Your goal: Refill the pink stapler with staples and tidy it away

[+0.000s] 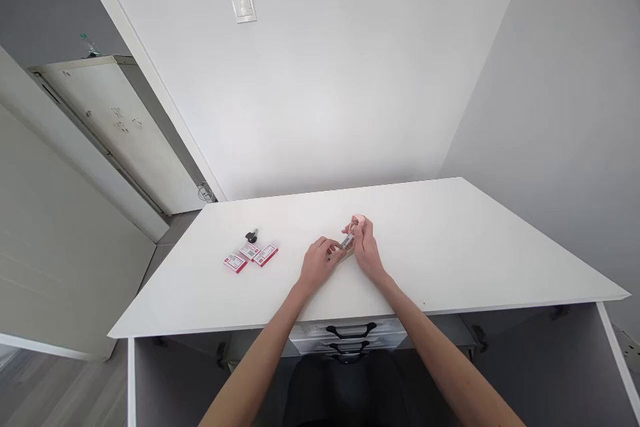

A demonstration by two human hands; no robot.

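Observation:
Above the middle of the white tabletop, my right hand [366, 247] is wrapped round a small pink and silver device that looks like an opened stapler [349, 239]. Its pink end points away from me, and bare metal shows between my hands. My left hand [320, 261] is closed at the near end of the metal, thumb and fingers pinched together there. Whether a small piece sits in that pinch is hidden. To the left lie three small white and red boxes [265, 255], close together. A small black object with a metallic part [251, 236] lies just behind them.
The white tabletop [465, 247] backs onto a wall with a light switch [243, 7]. Below its front edge are drawers with black handles [351, 331], flanked by open cabinet spaces. A pale cabinet [115, 127] stands beyond the doorway on the left.

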